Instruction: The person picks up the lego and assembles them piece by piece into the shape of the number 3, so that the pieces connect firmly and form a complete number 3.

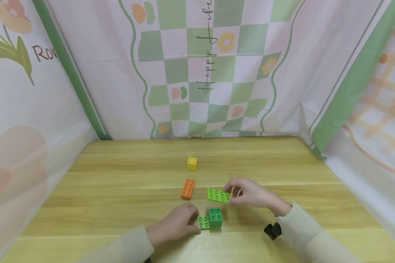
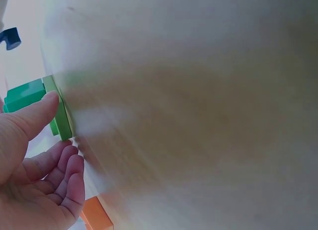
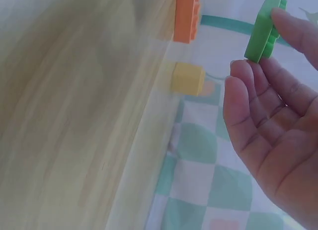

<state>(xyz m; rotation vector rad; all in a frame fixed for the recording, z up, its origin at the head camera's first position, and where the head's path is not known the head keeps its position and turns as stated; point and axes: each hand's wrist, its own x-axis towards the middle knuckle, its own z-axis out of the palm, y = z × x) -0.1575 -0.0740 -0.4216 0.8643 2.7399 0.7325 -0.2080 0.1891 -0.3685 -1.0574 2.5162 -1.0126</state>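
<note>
My right hand (image 1: 250, 193) pinches a light green flat building brick (image 1: 217, 195) at its right end, between thumb and fingers. In the right wrist view this flat brick (image 3: 266, 29) is tilted and held clear of the table. My left hand (image 1: 179, 223) holds a second light green flat brick (image 1: 203, 222) near the table's front, thumb on one side and fingertips at the other. A taller dark green brick (image 1: 215, 217) sits at its right end; in the left wrist view the dark green brick (image 2: 25, 95) rises from the flat piece (image 2: 60, 111).
An orange brick (image 1: 188, 189) lies on the wooden table (image 1: 118, 175) beyond my left hand. Farther back stands a small yellow brick (image 1: 192, 163). Printed curtains (image 1: 210, 73) hang behind the table and along both sides.
</note>
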